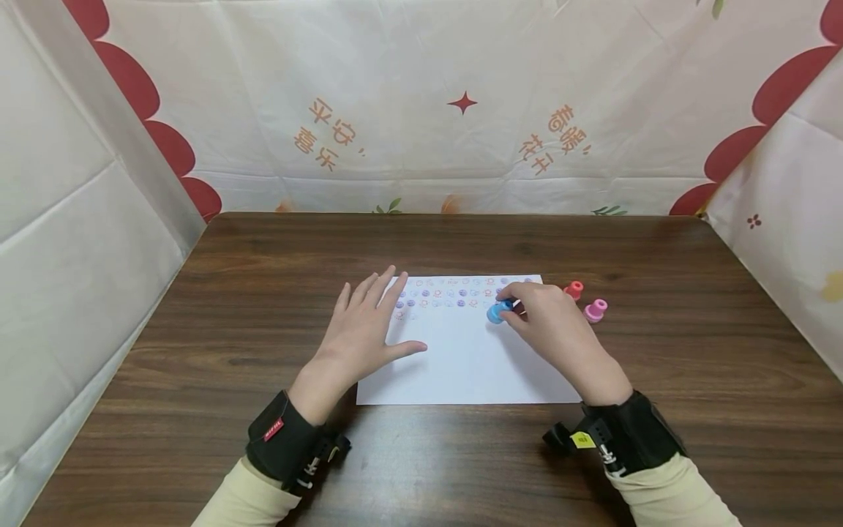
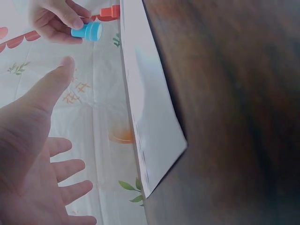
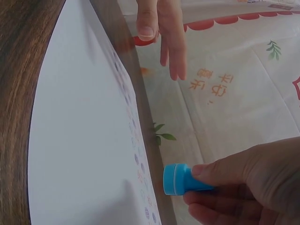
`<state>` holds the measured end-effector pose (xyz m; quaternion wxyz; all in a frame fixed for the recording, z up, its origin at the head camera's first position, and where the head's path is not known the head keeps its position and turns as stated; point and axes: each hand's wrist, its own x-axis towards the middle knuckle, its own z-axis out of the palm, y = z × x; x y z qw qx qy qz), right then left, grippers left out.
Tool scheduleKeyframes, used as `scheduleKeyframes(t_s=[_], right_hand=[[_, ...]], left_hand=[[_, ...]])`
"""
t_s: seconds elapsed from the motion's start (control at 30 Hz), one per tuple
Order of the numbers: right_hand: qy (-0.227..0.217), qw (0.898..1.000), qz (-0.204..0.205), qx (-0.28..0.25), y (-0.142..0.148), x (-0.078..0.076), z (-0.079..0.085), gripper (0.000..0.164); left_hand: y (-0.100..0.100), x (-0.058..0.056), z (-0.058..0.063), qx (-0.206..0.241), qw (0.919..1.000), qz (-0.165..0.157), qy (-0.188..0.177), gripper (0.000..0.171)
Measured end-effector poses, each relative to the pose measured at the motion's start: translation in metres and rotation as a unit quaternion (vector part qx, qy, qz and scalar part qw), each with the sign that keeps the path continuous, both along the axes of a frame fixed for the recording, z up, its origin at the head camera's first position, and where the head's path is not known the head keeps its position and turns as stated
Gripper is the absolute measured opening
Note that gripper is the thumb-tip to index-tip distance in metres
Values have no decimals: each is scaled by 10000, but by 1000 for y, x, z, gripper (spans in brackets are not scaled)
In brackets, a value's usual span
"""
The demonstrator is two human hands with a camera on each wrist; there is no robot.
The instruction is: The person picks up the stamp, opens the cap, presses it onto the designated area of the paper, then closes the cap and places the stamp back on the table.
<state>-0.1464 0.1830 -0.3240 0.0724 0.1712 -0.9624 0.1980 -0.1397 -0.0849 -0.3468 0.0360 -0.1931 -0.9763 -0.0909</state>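
Observation:
A small blue stamp (image 1: 497, 312) is pinched between the thumb and fingers of my right hand (image 1: 556, 322), raised a little over the white paper (image 1: 454, 359). In the right wrist view the thumb presses the side of the blue stamp (image 3: 176, 179), its wide end pointing away from the palm. Spread wide, my left hand (image 1: 358, 329) hovers over the paper's left side with straight fingers and nothing in them; the left wrist view shows this hand (image 2: 33, 154) too. Rows of small purple, blue and red prints (image 1: 461, 293) run along the sheet's far part.
Right of the paper stand a red stamp (image 1: 574, 290) and a pink stamp (image 1: 596, 310), close beside my right hand. Everything lies on a dark brown wooden table (image 1: 217, 329). White patterned cloth (image 1: 421, 95) hangs behind it and along both sides.

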Motion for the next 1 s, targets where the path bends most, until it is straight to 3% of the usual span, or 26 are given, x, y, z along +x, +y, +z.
scheduleKeyframes(t_s=[0.47,1.0], right_hand=[[307,9977,123,-585,-12,4,-5,26],[307,9790,556,-1937,-32,6,-12,23]], left_hand=[[4,2,-1,300,9993,-194,79,101],[15,4,-1,849,9944,-428,456,88]])
